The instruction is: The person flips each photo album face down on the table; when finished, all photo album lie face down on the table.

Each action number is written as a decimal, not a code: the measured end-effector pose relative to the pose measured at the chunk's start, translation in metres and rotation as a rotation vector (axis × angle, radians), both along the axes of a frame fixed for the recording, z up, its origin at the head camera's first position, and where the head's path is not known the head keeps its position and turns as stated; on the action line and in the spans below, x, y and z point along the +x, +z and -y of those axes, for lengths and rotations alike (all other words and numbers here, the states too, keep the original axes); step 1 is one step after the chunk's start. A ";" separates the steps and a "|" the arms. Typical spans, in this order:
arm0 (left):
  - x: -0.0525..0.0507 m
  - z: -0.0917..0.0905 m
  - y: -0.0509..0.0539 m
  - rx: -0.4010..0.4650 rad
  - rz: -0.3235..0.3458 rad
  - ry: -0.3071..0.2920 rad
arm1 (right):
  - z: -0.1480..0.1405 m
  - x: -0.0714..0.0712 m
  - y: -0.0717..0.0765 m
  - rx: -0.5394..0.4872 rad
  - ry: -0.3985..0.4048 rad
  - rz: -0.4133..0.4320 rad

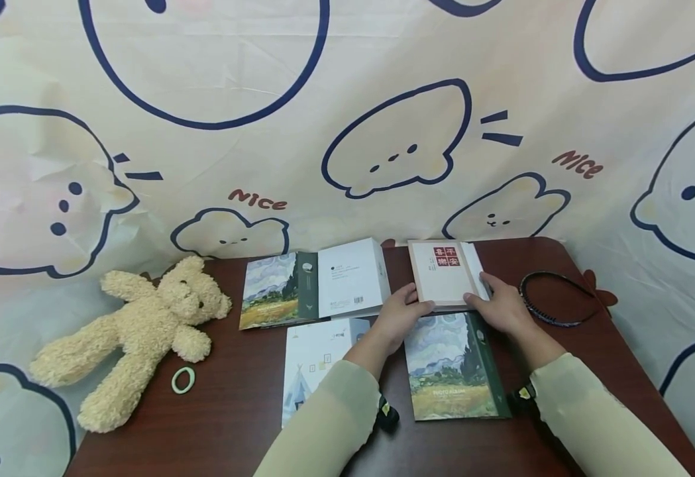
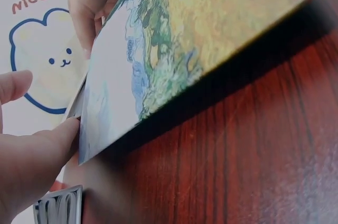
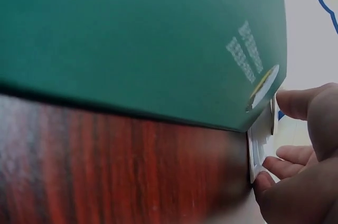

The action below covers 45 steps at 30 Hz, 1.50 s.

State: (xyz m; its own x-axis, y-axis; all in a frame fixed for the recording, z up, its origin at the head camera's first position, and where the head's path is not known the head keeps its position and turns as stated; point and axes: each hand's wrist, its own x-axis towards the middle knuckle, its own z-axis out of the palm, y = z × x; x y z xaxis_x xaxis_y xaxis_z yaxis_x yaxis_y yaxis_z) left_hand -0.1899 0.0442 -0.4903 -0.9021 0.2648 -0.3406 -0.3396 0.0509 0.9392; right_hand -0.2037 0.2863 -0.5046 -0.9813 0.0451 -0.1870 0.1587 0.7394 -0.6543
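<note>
A cream album (image 1: pixel 442 278) with red square characters on its cover lies at the back of the table. My right hand (image 1: pixel 499 305) pinches its right side, with the thumb (image 3: pixel 301 102) on top and fingers lower down at the edge. At the near left corner, my left hand (image 1: pixel 393 321) touches the album with its thumb (image 2: pixel 66 131); its index finger stands apart in the left wrist view. Just nearer than the cream album lies a landscape-painted photo album (image 1: pixel 451 371) with a green spine (image 3: pixel 148 49). The left hand's other fingers are hidden.
Left of the hands lie a white-backed book (image 1: pixel 350 275), a landscape-painted album (image 1: pixel 269 288) and a white tent-print book (image 1: pixel 305 354), partly under the left sleeve. A teddy bear (image 1: pixel 150 324), green ring (image 1: pixel 183 380) and black headband (image 1: pixel 546 318) lie on the brown table (image 1: pixel 222 417).
</note>
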 end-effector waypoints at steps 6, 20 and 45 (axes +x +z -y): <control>-0.002 0.002 0.000 0.022 0.010 -0.014 | 0.000 -0.008 -0.001 0.048 0.037 0.016; -0.003 0.010 -0.002 0.035 0.010 0.028 | 0.008 -0.012 -0.001 0.068 0.066 -0.003; -0.001 0.020 0.003 0.103 -0.059 0.021 | 0.014 -0.009 0.004 -0.075 0.072 0.078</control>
State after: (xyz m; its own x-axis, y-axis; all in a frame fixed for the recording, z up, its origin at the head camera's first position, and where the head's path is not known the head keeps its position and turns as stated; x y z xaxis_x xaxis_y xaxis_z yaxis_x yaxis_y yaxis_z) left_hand -0.1905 0.0242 -0.4872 -0.9255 0.2771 -0.2582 -0.2832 -0.0537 0.9576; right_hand -0.2129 0.2725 -0.5009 -0.9639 -0.0419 -0.2630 0.1594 0.7003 -0.6958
